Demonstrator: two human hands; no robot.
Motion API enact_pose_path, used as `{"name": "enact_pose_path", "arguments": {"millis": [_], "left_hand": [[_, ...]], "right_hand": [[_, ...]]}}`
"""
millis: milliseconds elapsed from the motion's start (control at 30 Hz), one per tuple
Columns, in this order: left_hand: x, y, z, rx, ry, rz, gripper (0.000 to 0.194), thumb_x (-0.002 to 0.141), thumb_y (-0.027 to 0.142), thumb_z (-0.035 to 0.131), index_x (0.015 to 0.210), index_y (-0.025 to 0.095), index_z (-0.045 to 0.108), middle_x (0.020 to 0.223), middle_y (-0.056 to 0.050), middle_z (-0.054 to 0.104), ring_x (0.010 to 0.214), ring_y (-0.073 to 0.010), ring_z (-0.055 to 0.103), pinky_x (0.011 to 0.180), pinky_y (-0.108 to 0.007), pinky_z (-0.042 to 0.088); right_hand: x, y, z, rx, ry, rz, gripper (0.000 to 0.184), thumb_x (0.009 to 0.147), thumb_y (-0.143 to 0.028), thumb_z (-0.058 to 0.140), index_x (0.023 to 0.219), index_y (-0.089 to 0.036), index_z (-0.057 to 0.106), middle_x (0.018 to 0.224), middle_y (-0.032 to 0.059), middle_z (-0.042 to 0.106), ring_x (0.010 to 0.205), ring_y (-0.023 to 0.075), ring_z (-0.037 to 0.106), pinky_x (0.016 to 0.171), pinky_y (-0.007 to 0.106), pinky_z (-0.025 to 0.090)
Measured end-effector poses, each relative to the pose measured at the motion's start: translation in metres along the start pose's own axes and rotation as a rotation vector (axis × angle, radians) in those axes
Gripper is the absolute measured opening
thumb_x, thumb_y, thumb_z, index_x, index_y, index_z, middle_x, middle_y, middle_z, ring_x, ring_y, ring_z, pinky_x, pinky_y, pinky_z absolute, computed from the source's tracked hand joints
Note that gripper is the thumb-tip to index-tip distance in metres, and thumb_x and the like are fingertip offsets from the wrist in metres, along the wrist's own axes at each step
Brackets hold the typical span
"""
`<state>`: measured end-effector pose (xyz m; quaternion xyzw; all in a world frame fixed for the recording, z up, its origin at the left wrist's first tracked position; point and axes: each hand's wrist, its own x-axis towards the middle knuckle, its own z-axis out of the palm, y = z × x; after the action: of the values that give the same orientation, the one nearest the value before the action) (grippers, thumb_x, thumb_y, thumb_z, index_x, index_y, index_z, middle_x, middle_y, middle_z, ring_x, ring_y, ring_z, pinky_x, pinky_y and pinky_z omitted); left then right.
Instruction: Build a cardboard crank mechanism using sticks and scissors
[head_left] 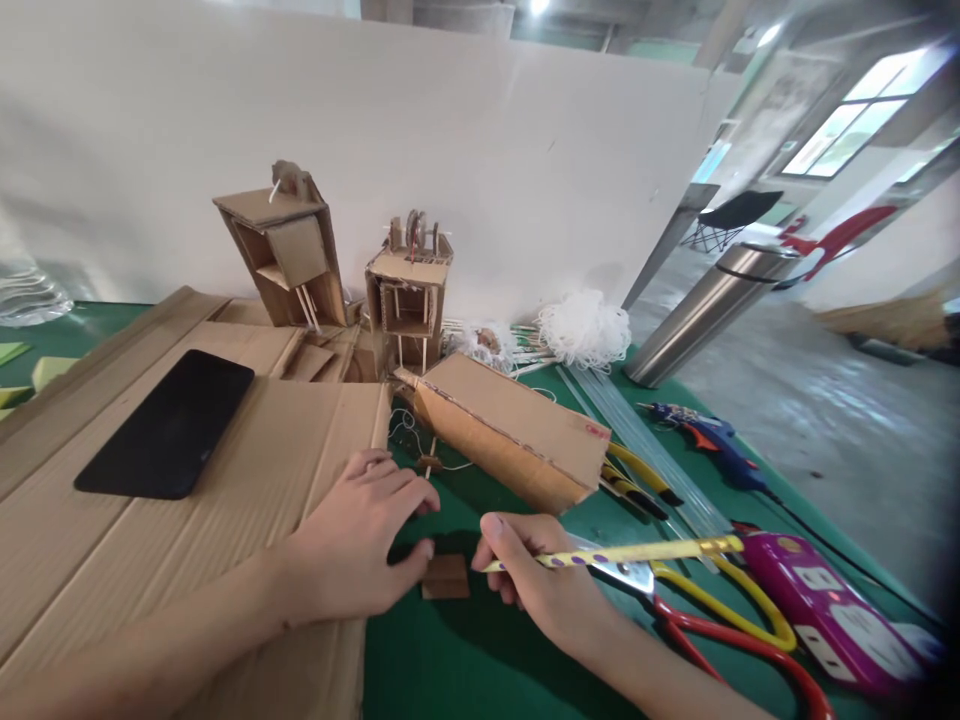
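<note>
Between my two hands, a small brown cardboard piece (pixel 445 577) lies flat on the green tabletop. My left hand (pixel 364 535) rests at the edge of a large cardboard sheet (pixel 322 430), its thumb apart from the fingers and its tip close to the small piece; nothing shows in its grip. To the right, my right hand (pixel 544 580) is closed around a yellow pencil with purple dots (pixel 637 553). The pencil's tip points left toward the small piece, apart from it.
A black phone (pixel 169 425) lies on the sheet. Behind stand two cardboard models (pixel 281 250) and a cardboard box (pixel 510 420). At right are red-and-yellow-handled scissors (pixel 720 630), a glue gun (pixel 712 440), a purple power strip (pixel 817 600), clear sticks (pixel 637 440) and a steel flask (pixel 705 315).
</note>
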<state>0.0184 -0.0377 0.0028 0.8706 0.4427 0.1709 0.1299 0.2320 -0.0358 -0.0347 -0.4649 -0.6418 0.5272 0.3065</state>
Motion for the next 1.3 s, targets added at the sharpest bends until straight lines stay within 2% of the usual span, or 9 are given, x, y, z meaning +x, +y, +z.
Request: {"name": "enact_pose_path", "arguments": {"millis": [100,300,500,667,733,900,1000,1133,1300], "left_hand": [[0.0,0.0,-0.001,-0.021,-0.05,0.041,0.022,0.078,0.016,0.056,0.099,0.021,0.055,0.092,-0.001,0.066,0.089,-0.0217,0.061,0.104,-0.05,0.034],[0.009,-0.011,-0.003,0.144,0.086,-0.062,0.03,0.087,0.015,0.047,0.115,0.022,0.056,0.126,-0.009,0.059,0.119,-0.0285,0.049,0.101,-0.051,0.037],[0.016,-0.018,0.001,0.154,-0.028,-0.042,0.043,0.088,0.016,0.05,0.13,0.025,0.051,0.117,-0.005,0.067,0.113,-0.0275,0.056,0.107,-0.058,0.027],[0.015,-0.018,0.004,0.131,0.029,-0.056,0.018,0.089,0.016,0.051,0.104,0.022,0.059,0.099,-0.002,0.071,0.097,-0.0244,0.062,0.104,-0.054,0.031],[0.014,-0.019,0.006,0.108,0.052,-0.033,0.016,0.09,0.015,0.051,0.103,0.021,0.058,0.095,-0.001,0.071,0.091,-0.0225,0.064,0.104,-0.053,0.032],[0.007,-0.016,0.007,0.031,0.093,0.112,0.013,0.091,0.015,0.051,0.097,0.021,0.06,0.091,-0.001,0.069,0.085,-0.0202,0.063,0.094,-0.044,0.044],[0.001,-0.007,0.006,-0.023,0.122,0.205,0.011,0.089,0.013,0.053,0.092,0.021,0.061,0.084,0.0,0.066,0.079,-0.0182,0.06,0.082,-0.037,0.049],[-0.003,0.005,0.008,0.03,0.164,0.306,0.012,0.088,0.01,0.053,0.082,0.018,0.058,0.077,-0.001,0.063,0.071,-0.0177,0.057,0.066,-0.031,0.049],[-0.001,0.006,0.011,0.145,0.142,0.288,0.019,0.092,0.016,0.053,0.073,0.017,0.055,0.075,-0.002,0.061,0.067,-0.0197,0.056,0.058,-0.032,0.046]], "right_hand": [[0.0,-0.001,-0.001,-0.013,-0.003,-0.01,0.06,0.091,-0.066,0.041,0.06,-0.017,0.059,0.052,-0.0002,0.05,0.047,0.0119,0.049,0.043,0.022,0.033],[-0.001,-0.004,-0.002,-0.043,-0.042,-0.027,0.052,0.095,-0.058,0.04,0.068,-0.018,0.06,0.056,-0.0004,0.053,0.051,0.0123,0.051,0.046,0.022,0.036],[0.0,-0.008,0.0,-0.041,-0.048,-0.071,0.055,0.094,-0.061,0.038,0.075,-0.018,0.067,0.057,0.0001,0.055,0.048,0.0118,0.05,0.044,0.022,0.035],[0.001,-0.01,0.0,-0.033,-0.045,-0.049,0.06,0.093,-0.065,0.038,0.078,-0.016,0.068,0.055,-0.0005,0.052,0.047,0.0109,0.048,0.044,0.022,0.035],[0.001,-0.01,-0.001,-0.029,-0.036,-0.037,0.061,0.092,-0.066,0.038,0.078,-0.015,0.068,0.055,-0.0008,0.051,0.047,0.0107,0.047,0.045,0.022,0.035],[-0.002,-0.004,-0.003,0.029,-0.001,-0.01,0.066,0.091,-0.07,0.034,0.074,-0.015,0.068,0.053,0.0007,0.054,0.044,0.011,0.047,0.043,0.022,0.034],[-0.004,0.001,-0.004,0.065,0.088,-0.024,0.067,0.093,-0.068,0.033,0.068,-0.016,0.066,0.05,0.0001,0.052,0.041,0.0099,0.045,0.041,0.022,0.032],[-0.002,0.0,-0.004,-0.003,0.194,-0.108,0.051,0.097,-0.056,0.039,0.07,-0.018,0.059,0.057,-0.002,0.05,0.044,0.0087,0.044,0.042,0.022,0.031],[-0.001,-0.005,-0.004,-0.076,0.022,-0.18,0.016,0.093,-0.034,0.052,0.099,-0.019,0.057,0.072,-0.0013,0.058,0.058,0.0118,0.054,0.053,0.022,0.043]]}}
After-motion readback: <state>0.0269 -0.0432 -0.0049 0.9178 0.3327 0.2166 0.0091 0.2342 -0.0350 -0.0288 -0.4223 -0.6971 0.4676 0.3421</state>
